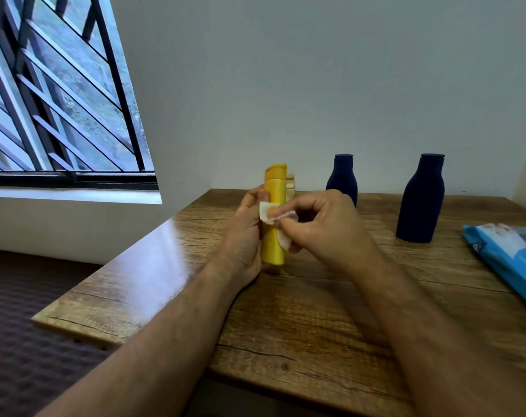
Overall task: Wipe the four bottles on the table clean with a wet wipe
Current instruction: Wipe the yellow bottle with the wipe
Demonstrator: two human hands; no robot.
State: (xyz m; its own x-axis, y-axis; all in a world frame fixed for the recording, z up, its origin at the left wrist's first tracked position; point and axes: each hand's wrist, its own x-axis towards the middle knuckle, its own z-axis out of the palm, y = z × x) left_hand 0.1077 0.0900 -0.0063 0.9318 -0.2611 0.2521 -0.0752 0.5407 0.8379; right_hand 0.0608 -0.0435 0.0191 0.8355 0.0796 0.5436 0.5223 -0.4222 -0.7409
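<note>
My left hand grips a yellow bottle upright just above the wooden table. My right hand pinches a white wet wipe and holds it against the bottle's side. Right behind the yellow bottle a pale cream bottle peeks out, mostly hidden. Two dark blue bottles stand at the back: a smaller one in the middle and a larger one to the right.
A blue pack of wet wipes lies at the table's right edge. A grey wall backs the table, and a barred window is at the upper left. Dark flooring lies beyond the table's left edge.
</note>
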